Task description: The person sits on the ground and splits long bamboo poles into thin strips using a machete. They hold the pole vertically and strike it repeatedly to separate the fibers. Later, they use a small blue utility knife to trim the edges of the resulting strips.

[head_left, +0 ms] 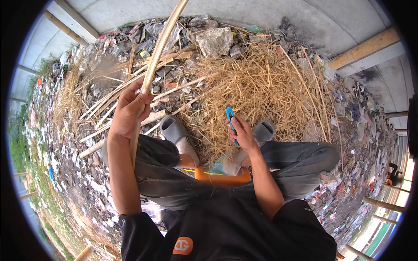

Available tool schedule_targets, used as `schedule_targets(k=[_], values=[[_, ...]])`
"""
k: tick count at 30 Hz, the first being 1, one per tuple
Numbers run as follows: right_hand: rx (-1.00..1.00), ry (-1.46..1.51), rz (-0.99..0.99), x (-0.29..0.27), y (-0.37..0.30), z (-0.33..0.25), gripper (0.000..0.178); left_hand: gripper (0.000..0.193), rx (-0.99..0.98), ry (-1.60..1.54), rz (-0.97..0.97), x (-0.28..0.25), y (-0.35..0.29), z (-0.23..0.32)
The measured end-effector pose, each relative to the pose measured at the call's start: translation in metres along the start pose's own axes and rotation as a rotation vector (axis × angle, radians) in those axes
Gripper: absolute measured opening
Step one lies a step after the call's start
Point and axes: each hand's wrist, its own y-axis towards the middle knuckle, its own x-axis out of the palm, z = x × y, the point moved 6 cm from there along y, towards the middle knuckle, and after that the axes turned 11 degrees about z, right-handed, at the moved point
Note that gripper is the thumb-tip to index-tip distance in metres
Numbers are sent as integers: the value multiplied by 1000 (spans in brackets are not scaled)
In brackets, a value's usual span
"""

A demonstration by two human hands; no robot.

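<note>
Head view: pale strip [157, 48] reaches top edge; hands [129, 108] well apart.

The person's left hand [128, 108] is around a strip [162, 45] that runs past it both ways, its far part above the sticks [109, 93] lying on the ground to the left. The right hand [244, 134] is around a knife [230, 116], between the left shoe [173, 129] and the right shoe [264, 130]. Straw [261, 78] spreads before the shoes, right of the sticks. Beyond, a lump [215, 42] lies near the wall [252, 12]. Litter [82, 182] surrounds the person on both sides.
</note>
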Motion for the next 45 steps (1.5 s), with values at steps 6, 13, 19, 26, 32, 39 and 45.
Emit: schedule_targets(k=[6,13,19,26,32,39,45], values=[[-2,-79,87,-2,2,2,35,46,10,6,-3,0,-1,1],[5,-51,63,-1,4,6,32,46,-2,-15,-9,3,0,3],[2,-36,58,-2,5,8,30,46,-6,4,-4,2,1,1],[-3,-30,64,2,3,5,31,46,-8,14,-14,2,1,1],[17,-34,50,3,4,5,30,47,-7,10,-4,1,3,-1],[101,91,-6,1,5,15,31,47,-9,-3,-6,1,3,-1],[40,40,-51,3,8,17,13,47,-6,-1,-15,2,4,-1]])
